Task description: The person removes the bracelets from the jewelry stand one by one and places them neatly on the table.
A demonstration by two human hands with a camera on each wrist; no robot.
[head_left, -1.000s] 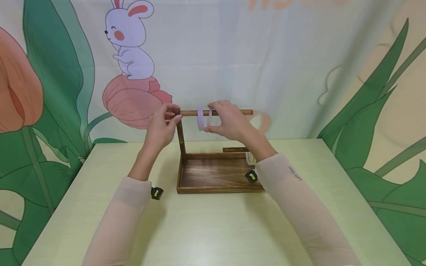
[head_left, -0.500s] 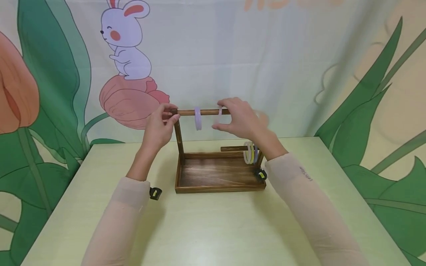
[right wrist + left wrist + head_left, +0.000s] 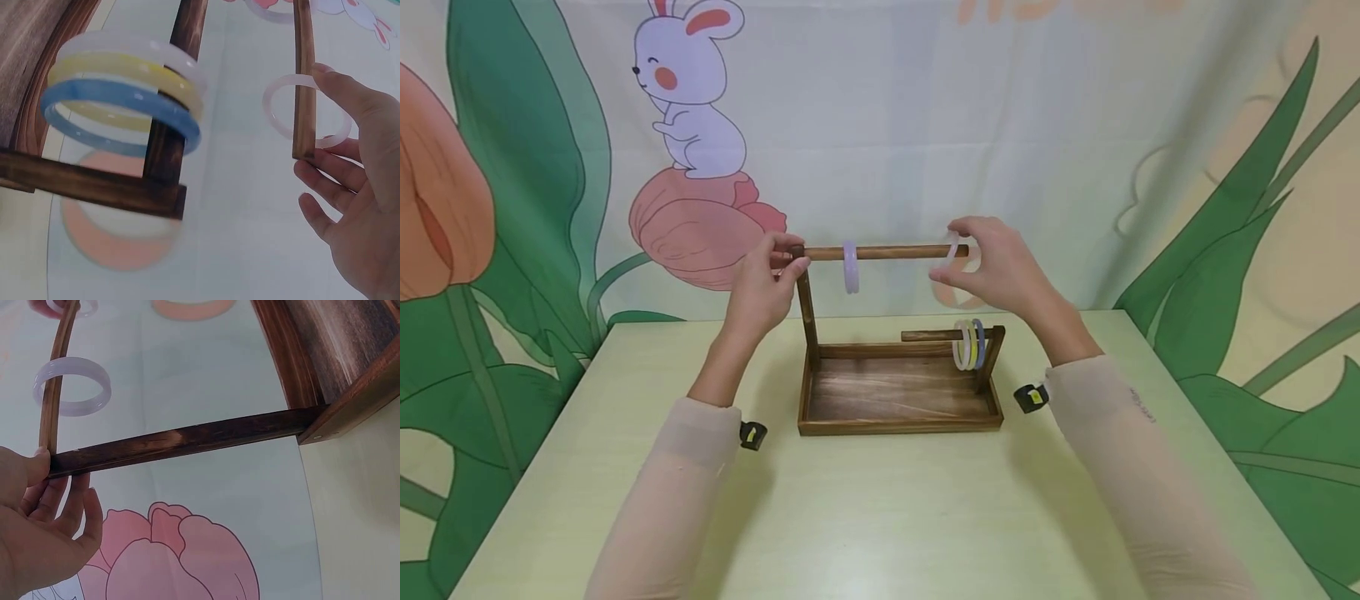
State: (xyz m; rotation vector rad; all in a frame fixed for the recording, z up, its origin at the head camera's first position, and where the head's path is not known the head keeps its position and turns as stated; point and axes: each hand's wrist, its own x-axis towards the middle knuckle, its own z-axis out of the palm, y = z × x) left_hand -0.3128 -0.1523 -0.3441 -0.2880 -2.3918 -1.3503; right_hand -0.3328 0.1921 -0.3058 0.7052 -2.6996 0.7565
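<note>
My left hand (image 3: 763, 287) grips the corner of a dark wooden bangle rack, where the tall post (image 3: 175, 445) meets the upper bar (image 3: 902, 252). At that bar's free right end my right hand (image 3: 1003, 267) pinches a pale pink bangle (image 3: 267, 106) between thumb and fingers. The bangle still encircles the bar, close to the tip. Farther left on the same bar hangs a lavender bangle (image 3: 851, 279), untouched. On the short lower bar (image 3: 925, 336) hang a blue bangle (image 3: 106, 92), a yellow bangle (image 3: 125, 65) and a whitish bangle (image 3: 125, 45).
The rack's base is a shallow tray with a raised rim (image 3: 895, 428), standing on a pale table (image 3: 865, 517). A short post (image 3: 990, 362) rises at its right end. Behind hangs a printed cloth (image 3: 1060, 150) with a rabbit and flowers.
My right hand has slid the pale pink bangle rightward along the upper bar, away from the lavender bangle to the free end. My left hand keeps its hold on the rack corner.
</note>
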